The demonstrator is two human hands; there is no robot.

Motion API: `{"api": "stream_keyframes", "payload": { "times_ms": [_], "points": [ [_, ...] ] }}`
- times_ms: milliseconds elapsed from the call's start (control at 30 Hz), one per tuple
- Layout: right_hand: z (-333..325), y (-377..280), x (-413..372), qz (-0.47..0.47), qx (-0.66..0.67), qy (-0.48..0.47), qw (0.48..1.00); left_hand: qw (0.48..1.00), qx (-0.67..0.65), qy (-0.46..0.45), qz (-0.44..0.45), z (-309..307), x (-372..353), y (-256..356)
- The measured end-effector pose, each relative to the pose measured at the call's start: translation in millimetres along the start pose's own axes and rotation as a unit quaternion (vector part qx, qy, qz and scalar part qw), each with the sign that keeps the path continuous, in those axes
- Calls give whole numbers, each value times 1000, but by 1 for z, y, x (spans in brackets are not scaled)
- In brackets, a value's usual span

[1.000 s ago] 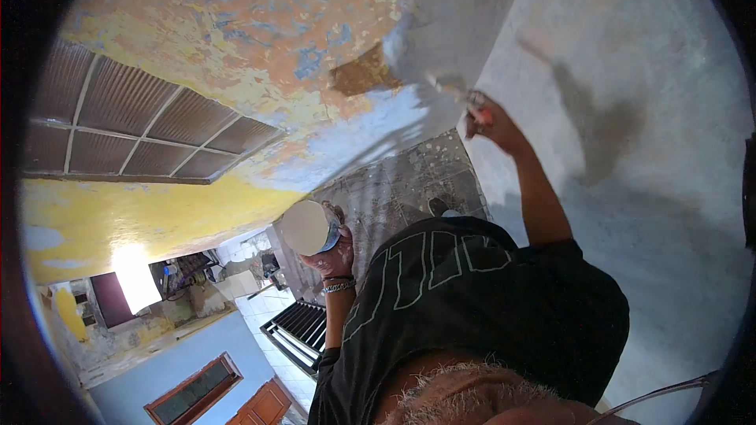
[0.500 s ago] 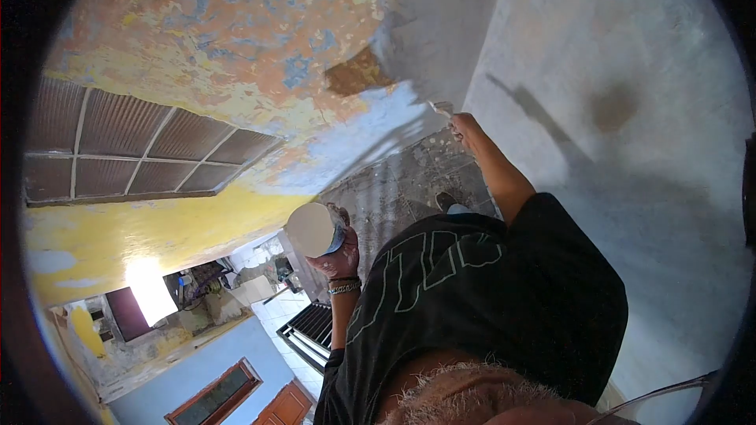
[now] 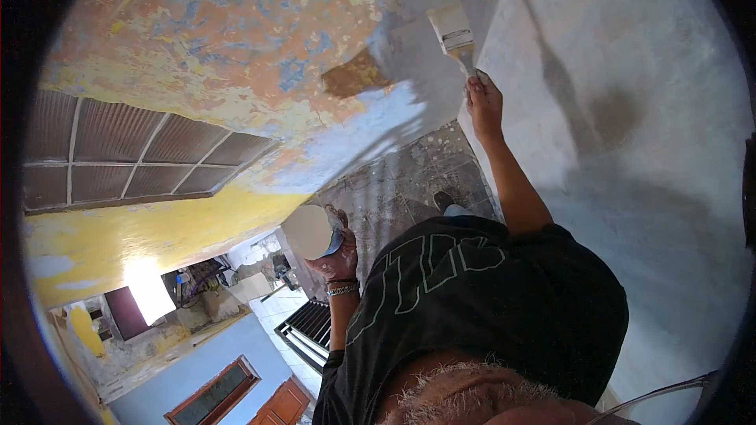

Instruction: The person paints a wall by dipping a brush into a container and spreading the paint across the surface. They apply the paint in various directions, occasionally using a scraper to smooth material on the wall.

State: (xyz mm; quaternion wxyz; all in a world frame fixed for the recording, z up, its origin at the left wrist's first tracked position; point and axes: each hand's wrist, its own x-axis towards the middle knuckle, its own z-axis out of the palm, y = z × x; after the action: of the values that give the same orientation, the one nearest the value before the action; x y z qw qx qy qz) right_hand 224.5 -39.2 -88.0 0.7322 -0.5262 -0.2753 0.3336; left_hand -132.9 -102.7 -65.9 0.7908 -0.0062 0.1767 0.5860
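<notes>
Landmark: brown patch [image 3: 354,75] of bare wall among peeling orange and blue paint.

- Right hand [image 3: 483,102]: raised, just right of the patch and slightly below it. Fist closed around the handle of 1 paintbrush [image 3: 453,31].
- Paintbrush: bristles up, right of the patch and a little above it, lying against fresh grey paint [image 3: 630,71].
- Left hand [image 3: 339,260]: well below the patch, fingers wrapped around 1 paint cup [image 3: 309,230], with its pale contents showing. Bracelet [image 3: 340,289] on the wrist.
- Louvred window [image 3: 134,157]: far left of the patch, lower.
</notes>
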Motion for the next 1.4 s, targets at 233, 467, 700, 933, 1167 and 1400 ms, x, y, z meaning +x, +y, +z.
{"api": "stream_keyframes", "payload": {
  "times_ms": [233,467,700,933,1167,1400],
  "points": [
    [-12,126,22,-21,-229,22,973,1000,14,15,-2,4,0,-1],
    [-74,211,-11,166,-489,-35,856,999,36,20,-2,-3,2,-5],
    [-42,146,41,32,-406,-13,913,998,68,-2,9,-4,1,-11],
    [-43,86,-17,94,-330,23,939,1000,-1,-12,11,-4,-5,-5],
    [-50,172,25,145,-493,-31,857,998,-4,21,65,-7,-17,-9],
    [-6,38,15,38,-290,-83,953,996,-51,52,60,-1,-18,-16]
  ]
}}
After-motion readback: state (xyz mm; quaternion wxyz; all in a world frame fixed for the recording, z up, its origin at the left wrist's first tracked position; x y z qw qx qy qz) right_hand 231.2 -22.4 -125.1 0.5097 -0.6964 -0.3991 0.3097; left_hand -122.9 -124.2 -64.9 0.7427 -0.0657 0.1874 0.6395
